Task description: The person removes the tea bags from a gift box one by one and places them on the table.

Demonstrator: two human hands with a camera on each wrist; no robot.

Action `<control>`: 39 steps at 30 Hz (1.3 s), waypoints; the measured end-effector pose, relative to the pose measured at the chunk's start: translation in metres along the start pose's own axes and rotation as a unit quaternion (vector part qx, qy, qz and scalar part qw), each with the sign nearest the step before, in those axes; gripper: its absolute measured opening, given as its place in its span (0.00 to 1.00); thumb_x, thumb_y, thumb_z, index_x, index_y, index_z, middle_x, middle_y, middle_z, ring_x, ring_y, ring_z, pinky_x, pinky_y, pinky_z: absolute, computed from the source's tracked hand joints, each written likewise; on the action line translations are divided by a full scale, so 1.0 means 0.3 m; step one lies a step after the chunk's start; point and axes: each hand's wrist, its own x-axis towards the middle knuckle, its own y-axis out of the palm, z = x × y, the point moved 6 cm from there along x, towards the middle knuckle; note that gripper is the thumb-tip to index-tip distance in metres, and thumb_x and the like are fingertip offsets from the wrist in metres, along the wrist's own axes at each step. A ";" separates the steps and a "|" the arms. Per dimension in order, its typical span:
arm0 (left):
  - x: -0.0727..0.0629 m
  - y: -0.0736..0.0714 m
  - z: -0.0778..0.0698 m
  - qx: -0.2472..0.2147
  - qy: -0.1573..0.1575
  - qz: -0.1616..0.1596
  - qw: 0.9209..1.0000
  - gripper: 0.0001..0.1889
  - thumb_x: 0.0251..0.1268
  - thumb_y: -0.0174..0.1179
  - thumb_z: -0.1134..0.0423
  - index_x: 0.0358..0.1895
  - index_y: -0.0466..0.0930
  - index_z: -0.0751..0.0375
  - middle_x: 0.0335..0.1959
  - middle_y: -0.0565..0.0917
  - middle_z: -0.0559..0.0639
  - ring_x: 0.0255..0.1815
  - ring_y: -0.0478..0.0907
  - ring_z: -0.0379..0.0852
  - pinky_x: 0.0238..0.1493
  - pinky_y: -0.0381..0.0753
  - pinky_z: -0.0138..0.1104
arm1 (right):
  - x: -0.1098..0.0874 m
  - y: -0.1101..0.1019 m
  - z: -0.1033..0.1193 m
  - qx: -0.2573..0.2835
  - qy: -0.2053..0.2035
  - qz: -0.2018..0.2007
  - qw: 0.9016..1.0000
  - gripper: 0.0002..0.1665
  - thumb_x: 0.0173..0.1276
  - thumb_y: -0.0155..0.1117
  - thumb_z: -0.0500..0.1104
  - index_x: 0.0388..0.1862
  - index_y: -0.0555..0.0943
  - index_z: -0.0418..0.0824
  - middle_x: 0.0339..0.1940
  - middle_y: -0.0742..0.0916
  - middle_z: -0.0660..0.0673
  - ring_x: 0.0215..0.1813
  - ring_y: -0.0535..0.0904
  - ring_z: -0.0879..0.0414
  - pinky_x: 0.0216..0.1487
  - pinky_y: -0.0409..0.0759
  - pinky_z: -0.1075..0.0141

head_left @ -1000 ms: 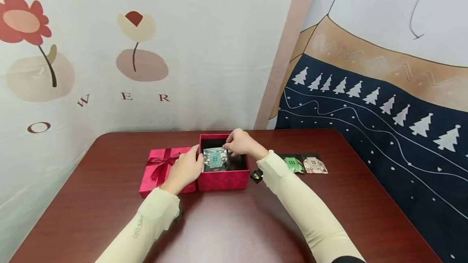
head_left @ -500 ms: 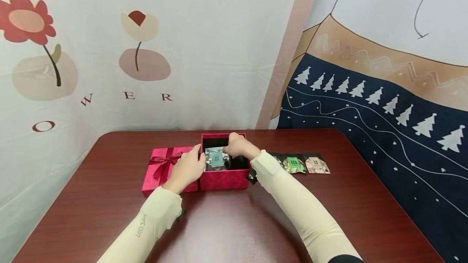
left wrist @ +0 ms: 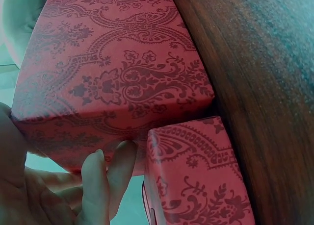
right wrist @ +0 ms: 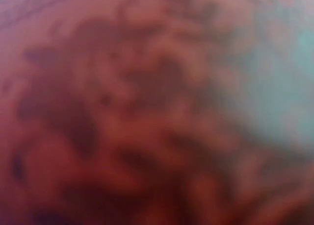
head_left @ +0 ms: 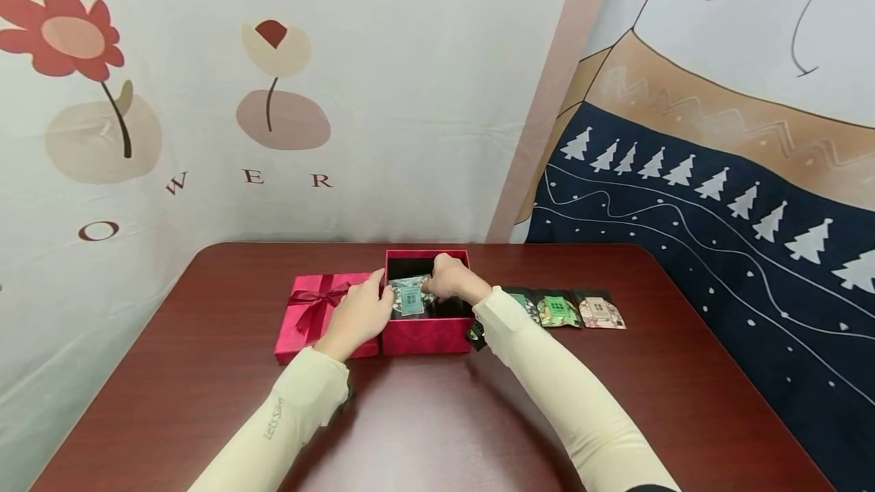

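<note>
An uncovered red gift box with a dark inside stands near the back of the table. A small square packet with a teal label and dark floral print sits in its left part. My left hand holds the box's left wall, thumb over the rim; in the left wrist view its fingers lie along the outside of that wall. My right hand reaches into the box from the right, pinching the packet at its right edge; the fingertips are partly hidden. The right wrist view shows only blurred red pattern.
Left of the box, close against it, lies its red lid with a ribbon bow. To the right are a green-labelled packet, a pink packet and a teal one partly behind the sleeve. A printed curtain hangs behind.
My right hand has lowered a little further into the box beside the packet. The left hand stays at the left wall. The whole head view has shifted slightly.
</note>
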 end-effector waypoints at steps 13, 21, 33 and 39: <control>-0.004 0.002 -0.007 0.004 -0.003 0.002 1.000 0.29 0.75 0.45 0.53 0.75 0.61 0.60 0.67 0.74 0.63 0.63 0.74 0.65 0.56 0.73 0.60 | -0.023 -0.007 -0.006 0.050 -0.007 -0.025 0.998 0.34 0.68 0.66 0.39 0.04 0.61 0.45 0.10 0.80 0.44 0.30 0.88 0.50 0.32 0.82 0.65; -0.003 0.003 -0.009 0.008 -0.003 0.004 1.000 0.29 0.75 0.45 0.54 0.75 0.61 0.60 0.67 0.74 0.64 0.62 0.74 0.66 0.56 0.74 0.60 | -0.013 -0.004 -0.015 0.088 -0.005 -0.028 0.996 0.23 0.67 0.66 0.36 0.12 0.72 0.40 0.18 0.86 0.42 0.30 0.88 0.48 0.34 0.85 0.62; -0.009 0.001 -0.005 0.004 -0.002 0.007 1.000 0.30 0.75 0.45 0.53 0.76 0.60 0.62 0.67 0.73 0.65 0.61 0.76 0.65 0.54 0.75 0.60 | -0.012 0.014 -0.010 0.171 -0.001 0.000 0.985 0.06 0.66 0.64 0.30 0.30 0.79 0.27 0.21 0.81 0.43 0.33 0.88 0.44 0.38 0.85 0.56; -0.005 -0.002 -0.010 0.008 -0.003 0.004 1.000 0.29 0.76 0.44 0.54 0.76 0.60 0.62 0.67 0.73 0.65 0.62 0.75 0.65 0.55 0.75 0.60 | -0.017 -0.012 -0.011 0.190 -0.019 -0.006 0.982 0.20 0.66 0.64 0.31 0.55 0.78 0.21 0.37 0.87 0.35 0.24 0.85 0.54 0.34 0.85 0.61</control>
